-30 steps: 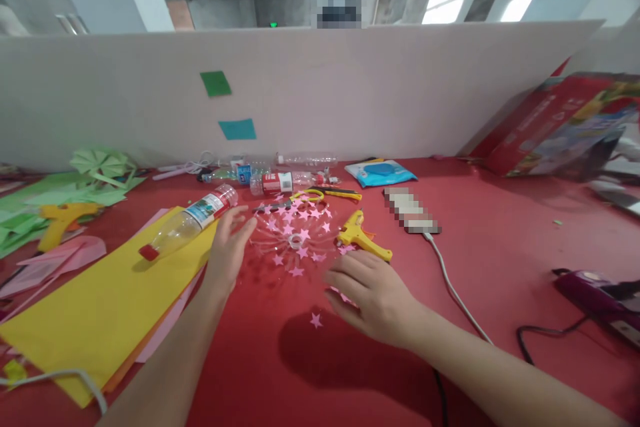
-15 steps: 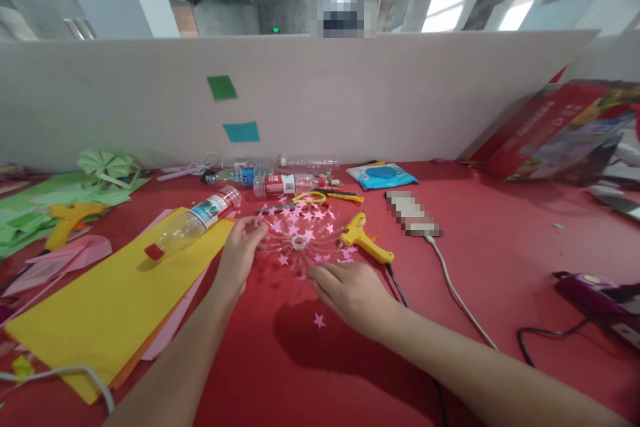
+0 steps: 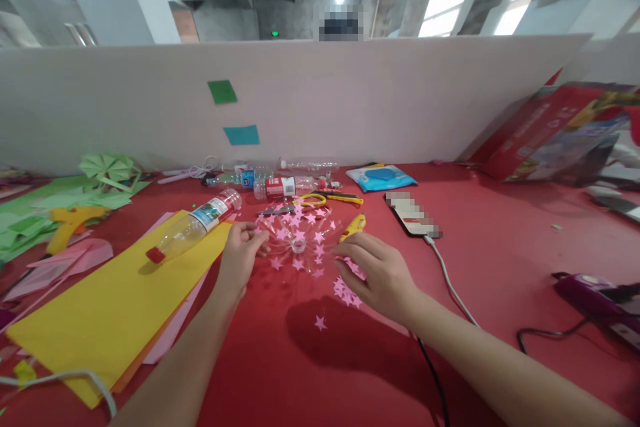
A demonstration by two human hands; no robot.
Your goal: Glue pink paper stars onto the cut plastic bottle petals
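Clock centred on the clear plastic piece (image 3: 298, 246), mid-desk, pink stars scattered over it. Left hand (image 3: 241, 255) at 9: grip looks pinched on the piece's edge. Right hand (image 3: 377, 273) between 3 and 4: fingers curled, can't tell whether it's holding anything.

Loose star pile (image 3: 344, 291) at 4, partly under the right hand; lone star (image 3: 320, 323) at 5. Yellow glue gun (image 3: 356, 225) between 2 and 3, handle hidden by the right hand. Yellow-handled scissors (image 3: 313, 200) at 12, right up against the far side; yellow cutter (image 3: 349, 198) at 1.

Further out: red-capped bottle (image 3: 180, 240) at 9–10, lying on yellow paper (image 3: 110, 307). More bottles (image 3: 280, 187) toward 11–12. Blue pack (image 3: 384, 177) at 2, phone (image 3: 411, 217) at 2–3.
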